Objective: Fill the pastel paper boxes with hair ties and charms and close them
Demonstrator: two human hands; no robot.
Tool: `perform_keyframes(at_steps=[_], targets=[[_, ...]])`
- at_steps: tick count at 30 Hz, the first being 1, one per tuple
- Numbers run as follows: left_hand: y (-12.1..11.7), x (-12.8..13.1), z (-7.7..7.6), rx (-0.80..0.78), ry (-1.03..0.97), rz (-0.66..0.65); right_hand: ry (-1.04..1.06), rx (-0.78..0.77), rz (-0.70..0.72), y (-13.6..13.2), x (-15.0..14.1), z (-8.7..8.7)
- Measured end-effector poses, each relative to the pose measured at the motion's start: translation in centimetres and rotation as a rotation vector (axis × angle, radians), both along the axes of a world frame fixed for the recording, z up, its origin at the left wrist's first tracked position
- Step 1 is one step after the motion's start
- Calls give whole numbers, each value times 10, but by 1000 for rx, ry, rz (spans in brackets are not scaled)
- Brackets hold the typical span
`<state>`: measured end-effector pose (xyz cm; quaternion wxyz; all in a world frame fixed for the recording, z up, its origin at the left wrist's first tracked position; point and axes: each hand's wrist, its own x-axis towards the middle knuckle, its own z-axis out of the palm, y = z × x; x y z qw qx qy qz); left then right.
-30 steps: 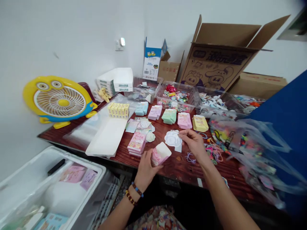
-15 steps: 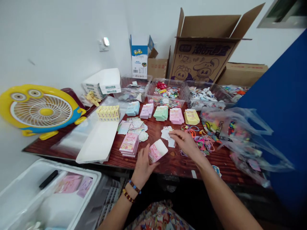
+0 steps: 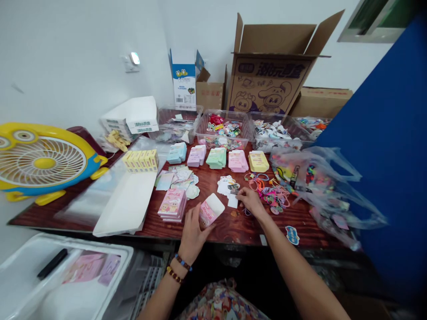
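A wood-topped work table (image 3: pixel 287 226) is extending across the view, with an open cardboard carton (image 3: pixel 270 84) standing behind it and a deep blue panel (image 3: pixel 376 133) rising at the right. A white foam box (image 3: pixel 83 242) is sitting below the near left corner of the table, holding pink packets. A yellow bird-shaped electric fan (image 3: pixel 43 162) is standing at the far left, while a transparent plastic bag (image 3: pixel 320 186) of colourful printed pieces is lying at the right end of the table. Transparent plastic trays (image 3: pixel 223 144) of assorted stickers are lining the far edge, with rows of pastel paper boxes in front of them. A white flat tray (image 3: pixel 123 204) is lying left of centre, beside a stack of pink boxes (image 3: pixel 171 204).

The left hand (image 3: pixel 196 235) is curled around a pink-and-white box (image 3: pixel 211 210), gripping it upright just above the near edge of the table. The right hand (image 3: pixel 251 201) is partly closed, its fingertips (image 3: pixel 240 194) reaching down just beside white die-cut paper cards (image 3: pixel 224 186); whether they have hold of a card cannot be told. Coloured elastic loops (image 3: pixel 270 193) are lying just beyond the right hand. Beaded bracelets (image 3: pixel 178 266) are encircling the left wrist.
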<state>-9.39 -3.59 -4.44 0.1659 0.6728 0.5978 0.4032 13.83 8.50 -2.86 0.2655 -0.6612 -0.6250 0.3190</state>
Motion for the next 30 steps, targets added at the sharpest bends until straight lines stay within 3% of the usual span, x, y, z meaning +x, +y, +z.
perform_keyframes(at_steps=[4,10,13,16,18,20,23,25,30], targets=[[2,1,2,3,25,-14,172,50,-38,-3,8,11],[4,8,14,5,120,-40,499,217,19,-36,-9,54],[5,16,18,8,134,-74,461,268,90,-59,-27,63],[6,20,14,27,135,-100,244,272,246,-71,-34,61],[6,19,10,39,135,-106,206,236,283,-71,-24,59],[7,17,6,47,139,-107,162,219,204,-66,-4,57],[7,17,5,53,142,-108,-148,190,68,-59,28,48],[8,22,6,48,138,-118,-314,108,71,-57,41,39],[11,37,7,70,162,-162,-241,42,122,-54,41,20]])
